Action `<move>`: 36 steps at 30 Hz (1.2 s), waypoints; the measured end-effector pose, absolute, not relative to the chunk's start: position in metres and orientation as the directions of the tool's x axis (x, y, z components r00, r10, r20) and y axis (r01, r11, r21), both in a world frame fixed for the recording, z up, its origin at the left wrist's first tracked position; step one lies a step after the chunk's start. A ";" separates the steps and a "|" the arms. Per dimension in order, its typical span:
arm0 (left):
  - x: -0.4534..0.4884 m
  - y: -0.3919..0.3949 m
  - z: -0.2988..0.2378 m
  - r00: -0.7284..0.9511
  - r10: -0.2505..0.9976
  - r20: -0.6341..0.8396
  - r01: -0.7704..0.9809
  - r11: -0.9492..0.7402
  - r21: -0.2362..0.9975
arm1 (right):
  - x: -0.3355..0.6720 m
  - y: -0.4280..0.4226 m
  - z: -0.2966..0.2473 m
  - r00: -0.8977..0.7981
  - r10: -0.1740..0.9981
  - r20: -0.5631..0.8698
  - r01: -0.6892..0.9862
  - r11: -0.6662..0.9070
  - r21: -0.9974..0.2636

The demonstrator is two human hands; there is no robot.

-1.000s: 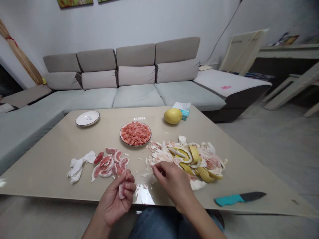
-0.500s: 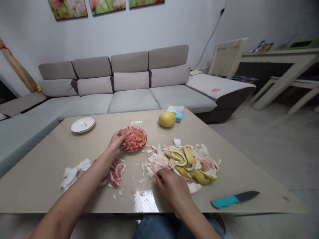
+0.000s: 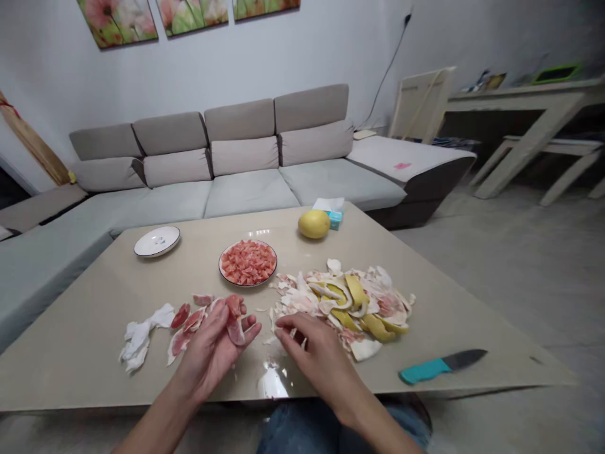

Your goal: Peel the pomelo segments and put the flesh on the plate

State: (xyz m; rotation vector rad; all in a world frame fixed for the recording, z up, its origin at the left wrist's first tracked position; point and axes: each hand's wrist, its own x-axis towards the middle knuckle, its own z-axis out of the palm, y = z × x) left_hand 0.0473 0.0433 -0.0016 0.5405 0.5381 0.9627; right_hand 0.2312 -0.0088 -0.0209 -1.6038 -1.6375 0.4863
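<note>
My left hand [image 3: 215,347] rests over a cluster of pink pomelo segments [image 3: 189,321] on the beige table [image 3: 85,328], its fingers curled round one segment [image 3: 234,318]. My right hand [image 3: 314,350] lies palm down at the near edge of a pile of yellow and white pomelo peel [image 3: 352,302], fingertips pinched together at the scraps. Behind both hands stands a plate of peeled pink flesh [image 3: 248,262].
A teal-handled knife [image 3: 442,366] lies at the front right. Crumpled white tissue [image 3: 142,331] sits at the left. Further back are an empty white plate [image 3: 156,241], a whole yellow pomelo [image 3: 314,224] and a tissue pack [image 3: 331,211]. A grey sofa [image 3: 236,170] stands behind.
My left hand reached out to the plate of peeled flesh, then came back to the segments near me and now holds one. My right hand stayed by the peel pile.
</note>
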 end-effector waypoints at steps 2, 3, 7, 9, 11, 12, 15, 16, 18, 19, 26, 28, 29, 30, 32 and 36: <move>0.045 0.026 -0.003 0.378 0.912 -0.158 -0.642 0.381 0.666 | 0.215 -0.017 -0.006 0.074 0.946 0.316 0.504 0.238 -0.830; 0.045 0.019 -0.004 0.345 0.928 -0.143 -0.644 0.344 0.683 | 0.207 -0.021 0.000 0.073 0.938 0.339 0.451 0.272 -0.850; 0.044 0.000 -0.007 0.270 0.958 -0.092 -0.587 0.239 0.774 | 0.183 -0.031 0.013 0.056 0.921 0.387 0.369 0.341 -0.865; 0.043 -0.006 -0.010 0.237 0.968 -0.081 -0.551 0.203 0.809 | 0.176 -0.032 0.014 0.063 0.920 0.387 0.378 0.337 -0.862; 0.042 -0.009 -0.012 0.194 0.978 -0.075 -0.520 0.167 0.837 | 0.173 -0.034 0.015 0.078 0.926 0.370 0.389 0.313 -0.866; 0.041 -0.010 -0.014 0.173 0.982 -0.073 -0.506 0.152 0.849 | 0.171 -0.034 0.016 0.088 0.934 0.346 0.380 0.289 -0.879; 0.038 -0.012 -0.017 0.125 0.988 -0.085 -0.478 0.135 0.868 | 0.169 -0.035 0.017 0.123 0.975 0.187 0.268 0.148 -0.952; 0.037 -0.013 -0.017 0.127 0.987 -0.094 -0.477 0.144 0.867 | 0.168 -0.035 0.016 0.123 0.986 0.112 0.202 0.086 -0.976; 0.037 -0.014 -0.015 0.159 0.981 -0.108 -0.484 0.173 0.858 | 0.168 -0.035 0.015 0.092 0.996 -0.017 0.068 -0.023 -0.997; 0.037 -0.014 -0.014 0.182 0.977 -0.114 -0.491 0.191 0.850 | 0.169 -0.035 0.015 0.069 0.996 -0.061 0.013 -0.062 -0.998; 0.039 -0.012 -0.008 0.361 0.917 -0.171 -0.570 0.361 0.738 | 0.177 -0.032 0.017 -0.076 0.974 -0.211 -0.168 -0.221 -0.961; 0.039 -0.011 -0.008 0.399 0.894 -0.206 -0.589 0.421 0.690 | 0.179 -0.031 0.017 -0.107 0.968 -0.227 -0.213 -0.246 -0.946; 0.040 -0.010 -0.008 0.412 0.883 -0.225 -0.593 0.447 0.670 | 0.180 -0.031 0.016 -0.121 0.965 -0.233 -0.226 -0.256 -0.940; 0.039 -0.010 -0.008 0.422 0.873 -0.243 -0.591 0.469 0.656 | 0.182 -0.030 0.014 -0.128 0.963 -0.239 -0.233 -0.263 -0.936; 0.038 -0.009 -0.007 0.436 0.858 -0.272 -0.581 0.499 0.644 | 0.185 -0.029 0.011 -0.123 0.963 -0.241 -0.232 -0.264 -0.936; 0.034 -0.007 -0.006 0.455 0.829 -0.324 -0.550 0.548 0.630 | 0.191 -0.028 0.006 -0.107 0.964 -0.242 -0.195 -0.259 -0.946</move>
